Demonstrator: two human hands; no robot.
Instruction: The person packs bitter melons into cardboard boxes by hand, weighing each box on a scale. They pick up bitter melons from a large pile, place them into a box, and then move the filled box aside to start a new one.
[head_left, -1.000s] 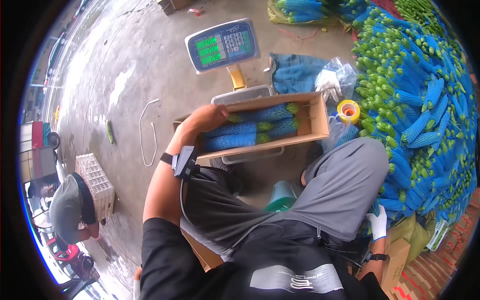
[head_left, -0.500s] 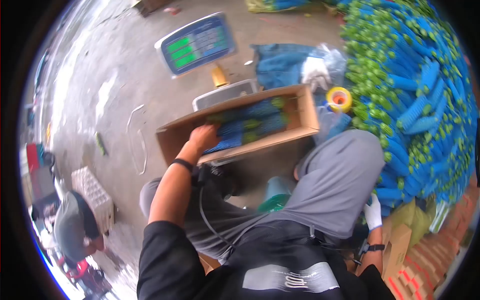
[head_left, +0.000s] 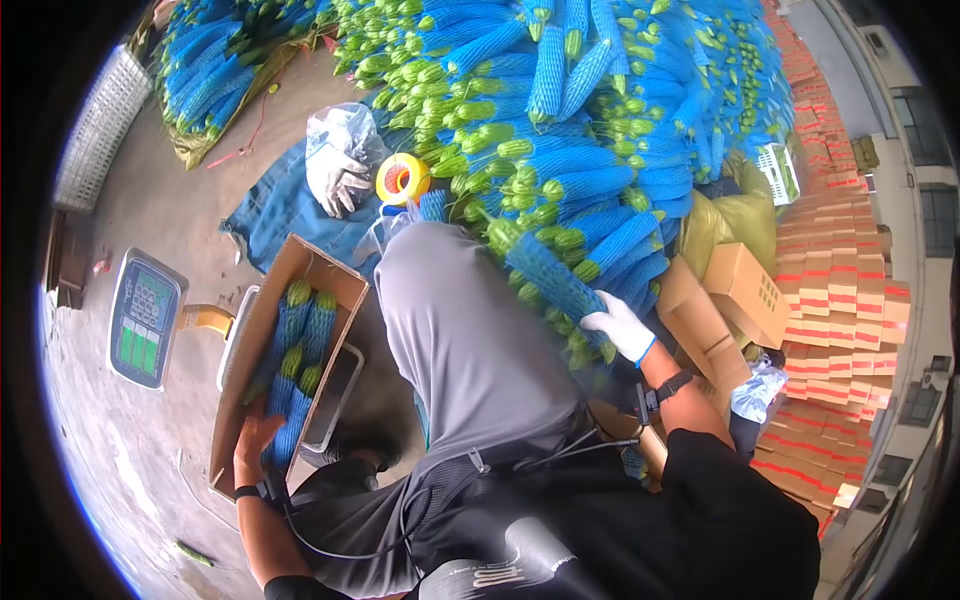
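Note:
My right hand (head_left: 622, 328), in a white glove, is closed round the lower end of a green gourd in blue netting (head_left: 548, 275), lifted at the edge of the big pile of netted gourds (head_left: 560, 155). My bare left hand (head_left: 258, 438) reaches into the near end of a long open cardboard box (head_left: 345, 295), against the netted gourds (head_left: 292, 340) lying there in rows. Its fingers are partly extended; I see nothing held in them. The box rests on a scale, whose display (head_left: 146, 318) stands left of it.
A yellow tape roll (head_left: 403, 180) and white glove (head_left: 336, 180) lie near a blue cloth (head_left: 275, 215). Empty cartons (head_left: 745, 295) sit at right, before stacked flat cartons (head_left: 830, 330). A white crate (head_left: 103, 125) and another gourd pile (head_left: 205, 75) are at upper left.
The view has turned right. My gloved right hand has come up from beside the pile with a netted gourd. My left hand remains at the box's near end.

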